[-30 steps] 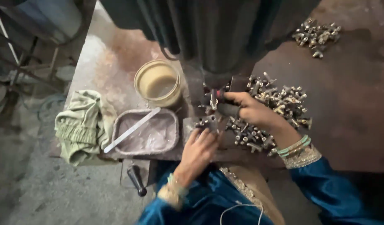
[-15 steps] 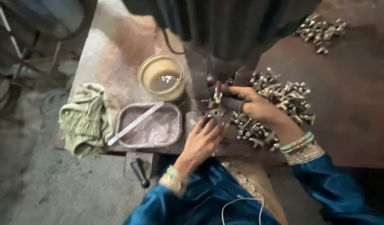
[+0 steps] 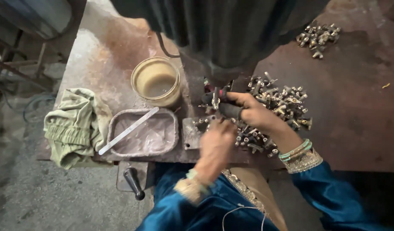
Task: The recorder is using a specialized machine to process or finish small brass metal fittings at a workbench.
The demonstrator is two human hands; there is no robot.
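Observation:
My right hand (image 3: 256,114) rests at the foot of a dark machine (image 3: 231,30), fingers closed around a dark handle-like piece (image 3: 229,111) beside a small upright metal part (image 3: 215,98). My left hand (image 3: 216,144) is blurred, just below it, fingers down on the small metal fittings at the plate's front edge; whether it grips one is unclear. A large heap of small metal fittings (image 3: 282,102) lies right of my hands on the rusty metal table (image 3: 359,111).
A round yellowish tub of cloudy liquid (image 3: 155,81) stands left of the machine. A grey tray (image 3: 142,132) with a flat white stick across it sits in front. A green cloth (image 3: 75,126) hangs at the table's left edge. Another small heap of fittings (image 3: 317,37) lies far right.
My left hand has moved up from the table's front edge to the fittings under my right hand. The right hand stays at the machine's foot. The camera has shifted slightly.

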